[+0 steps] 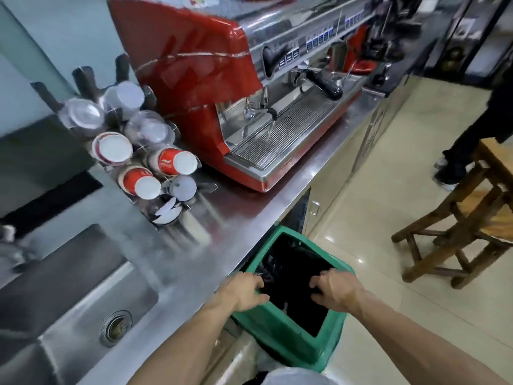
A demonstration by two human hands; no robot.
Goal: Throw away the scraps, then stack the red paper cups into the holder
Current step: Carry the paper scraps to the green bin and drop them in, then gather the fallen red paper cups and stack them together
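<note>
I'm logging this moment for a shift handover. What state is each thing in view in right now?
left hand: over the bin's near rim, fingers curled, nothing visible in it
right hand: over the bin's mouth, fingers curled, nothing visible in it
green bin: open, black liner inside, on the floor by the counter
cup holder: on the counter, red paper cups already in some slots
sink: no water visible
espresso machine: portafilter locked in
</note>
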